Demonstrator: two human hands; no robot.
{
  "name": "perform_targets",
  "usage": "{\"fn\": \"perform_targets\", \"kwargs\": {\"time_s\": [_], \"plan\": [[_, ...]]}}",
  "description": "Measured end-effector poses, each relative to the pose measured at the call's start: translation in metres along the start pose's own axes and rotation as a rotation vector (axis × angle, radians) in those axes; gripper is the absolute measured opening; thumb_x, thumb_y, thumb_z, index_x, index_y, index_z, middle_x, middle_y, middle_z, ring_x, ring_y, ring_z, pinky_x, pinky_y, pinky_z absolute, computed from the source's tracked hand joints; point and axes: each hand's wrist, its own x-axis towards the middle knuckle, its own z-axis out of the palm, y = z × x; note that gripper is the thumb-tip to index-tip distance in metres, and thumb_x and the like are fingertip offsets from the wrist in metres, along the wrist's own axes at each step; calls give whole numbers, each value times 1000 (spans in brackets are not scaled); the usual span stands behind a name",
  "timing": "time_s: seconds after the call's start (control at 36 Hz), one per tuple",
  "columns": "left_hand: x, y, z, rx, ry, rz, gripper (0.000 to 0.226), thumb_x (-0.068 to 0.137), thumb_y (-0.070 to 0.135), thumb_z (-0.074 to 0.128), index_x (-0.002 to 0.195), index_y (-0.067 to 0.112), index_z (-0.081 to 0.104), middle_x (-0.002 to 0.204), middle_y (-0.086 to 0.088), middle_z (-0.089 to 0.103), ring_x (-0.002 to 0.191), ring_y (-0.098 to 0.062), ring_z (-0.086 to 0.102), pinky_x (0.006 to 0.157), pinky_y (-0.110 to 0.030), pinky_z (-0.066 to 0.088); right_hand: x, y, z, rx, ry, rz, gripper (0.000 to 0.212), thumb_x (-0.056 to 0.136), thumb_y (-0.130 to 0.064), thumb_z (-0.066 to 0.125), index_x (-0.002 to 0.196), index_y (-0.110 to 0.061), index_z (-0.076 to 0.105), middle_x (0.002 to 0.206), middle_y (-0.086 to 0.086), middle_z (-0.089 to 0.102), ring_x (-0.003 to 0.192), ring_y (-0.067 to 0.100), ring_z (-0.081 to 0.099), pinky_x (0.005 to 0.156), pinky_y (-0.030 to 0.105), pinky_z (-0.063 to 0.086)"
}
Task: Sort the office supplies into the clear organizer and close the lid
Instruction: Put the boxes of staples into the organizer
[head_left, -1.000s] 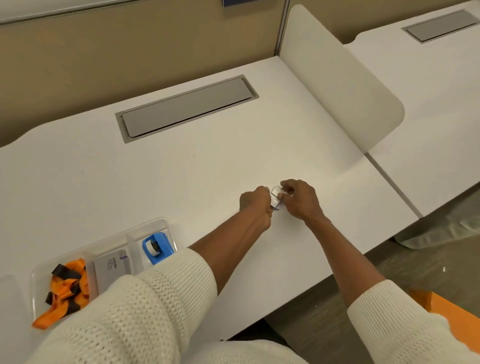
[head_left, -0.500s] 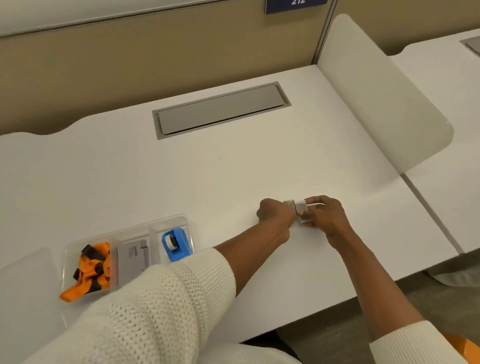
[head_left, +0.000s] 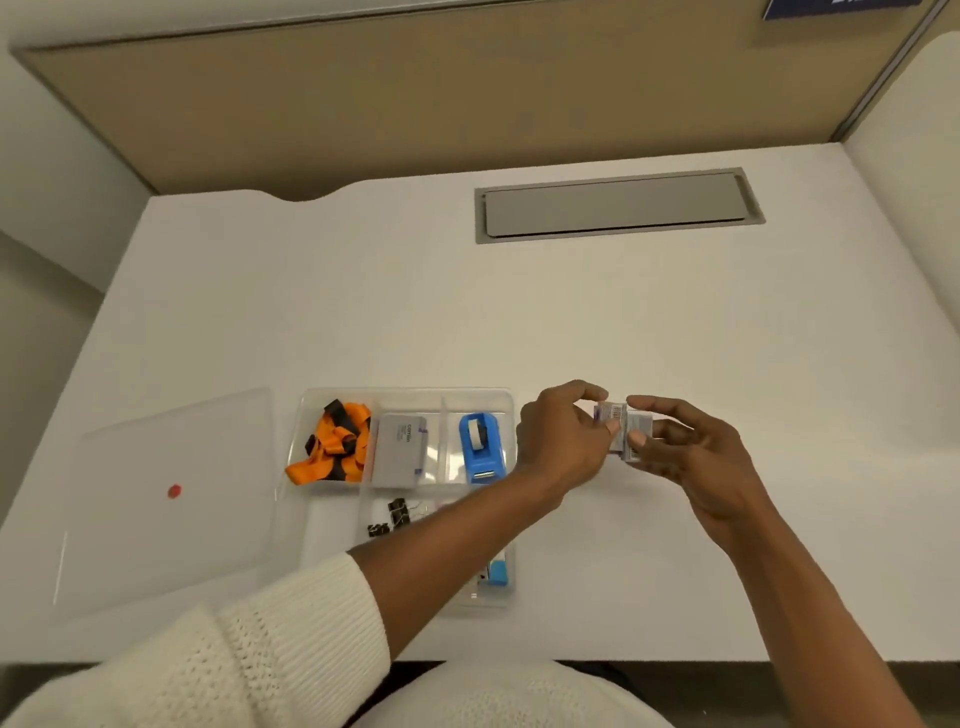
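Observation:
Both hands hold a small white box with a barcode, just right of the clear organizer. My left hand pinches its left end and my right hand its right end, a little above the desk. Inside the organizer lie an orange and black lanyard, a grey box, a blue tape dispenser, black binder clips and a blue item partly hidden by my left forearm. The clear lid, with a red dot, lies flat to the organizer's left.
A grey cable hatch is set into the white desk at the back right. A tan partition wall runs along the far edge. The desk's front edge is close to my body.
The view has swung left, bringing the whole organizer and the lid into sight. My hands, with the small box between them, have come closer to the organizer's right side.

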Motion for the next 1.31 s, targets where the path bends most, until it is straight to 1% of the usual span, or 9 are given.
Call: {"fn": "perform_targets", "kwargs": {"time_s": [0.33, 0.42, 0.5, 0.56, 0.64, 0.83, 1.08, 1.17, 1.31], "plan": [[-54, -78, -170, -114, 237, 27, 40, 84, 19, 88, 122, 26, 79, 97, 2, 82, 82, -16, 79, 84, -39, 66, -14, -9, 174, -76, -263, 19, 31, 87, -4, 76, 112, -23, 78, 100, 11, 78, 94, 28, 77, 81, 41, 64], [-69, -106, -212, -17, 254, 6, 35, 81, 23, 90, 113, 35, 82, 81, 8, 81, 71, -7, 76, 78, -26, 64, -21, 0, 217, -108, -267, 48, 30, 85, -5, 79, 109, -23, 78, 94, 10, 77, 88, 26, 77, 81, 42, 64], [-81, -137, -246, 178, 258, 12, 33, 80, 24, 90, 108, 39, 82, 87, 20, 76, 73, 3, 72, 68, -5, 53, -29, 14, 253, -127, -221, 75, 30, 85, -5, 80, 108, -24, 77, 93, 11, 77, 87, 24, 77, 76, 35, 64], [-86, -157, -259, 281, 250, 13, 27, 83, 24, 87, 106, 36, 82, 92, 19, 77, 72, 0, 73, 70, -17, 60, -34, 23, 270, -153, -181, 73, 30, 85, -6, 79, 107, -26, 77, 88, 6, 78, 83, 21, 77, 72, 30, 62], [-91, -184, -263, 480, 174, 22, 25, 85, 26, 85, 108, 34, 82, 101, 11, 81, 83, -6, 74, 79, -34, 65, -39, 35, 287, -186, -129, 60, 31, 85, -5, 79, 107, -26, 77, 86, 5, 78, 83, 22, 77, 68, 27, 61], [-73, -214, -252, 930, -202, 182, 52, 84, 10, 80, 131, 29, 68, 115, -2, 76, 98, -25, 73, 83, -40, 63, -48, 47, 298, -266, -57, 61, 32, 87, -7, 78, 114, -23, 73, 106, 7, 76, 95, 21, 75, 87, 45, 63], [-49, -211, -252, 937, -402, 219, 27, 80, 1, 77, 97, 22, 75, 98, -1, 74, 80, -19, 64, 74, -37, 62, -53, 53, 293, -259, 5, 60, 32, 86, -7, 79, 111, -27, 73, 105, 5, 77, 92, 17, 76, 77, 34, 65], [-47, -212, -249, 943, -463, 239, 27, 82, 0, 78, 101, 18, 78, 101, -3, 76, 83, -19, 66, 77, -36, 63, -53, 56, 295, -293, 15, 53, 33, 86, -9, 80, 111, -29, 72, 102, 1, 77, 90, 15, 77, 72, 25, 63], [-50, -215, -249, 1002, -495, 346, 26, 91, 5, 74, 115, 14, 79, 115, -7, 70, 101, -24, 65, 77, -28, 51, -49, 55, 296, -403, 8, 41, 40, 84, -12, 83, 119, -26, 68, 102, 3, 75, 91, 18, 75, 85, 40, 64]]}}
